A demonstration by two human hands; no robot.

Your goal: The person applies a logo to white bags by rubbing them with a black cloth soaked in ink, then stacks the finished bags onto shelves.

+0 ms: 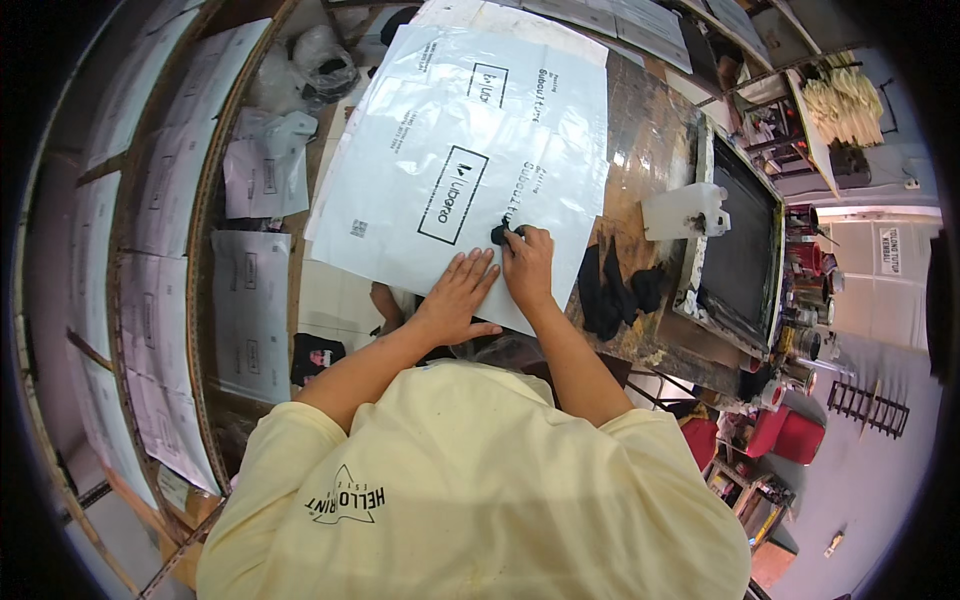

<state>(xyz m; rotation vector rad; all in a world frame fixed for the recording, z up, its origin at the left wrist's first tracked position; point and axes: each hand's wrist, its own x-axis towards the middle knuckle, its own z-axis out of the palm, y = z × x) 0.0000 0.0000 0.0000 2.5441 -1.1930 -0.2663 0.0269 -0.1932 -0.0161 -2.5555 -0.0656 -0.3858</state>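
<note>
A large white plastic sheet with black print (390, 180) covers much of the worktable in front of me. My left hand (457, 298) lies flat on its near edge, fingers stretched out. Just to the right, my right hand (528, 262) grips a small wad of black cloth (503, 232), pressed against the sheet at the end of a line of printed lettering. Part of that lettering is hidden under the cloth and fingers. More black cloth (605, 290) lies crumpled on the wooden table, right of the sheet.
A framed printing screen (742, 245) rests on the table's right side, a whitish plastic container (680, 212) against its left edge. Racks holding printed sheets (165, 280) stand at the left. Paint cans (800, 340) and a red chair (785, 432) are at the right.
</note>
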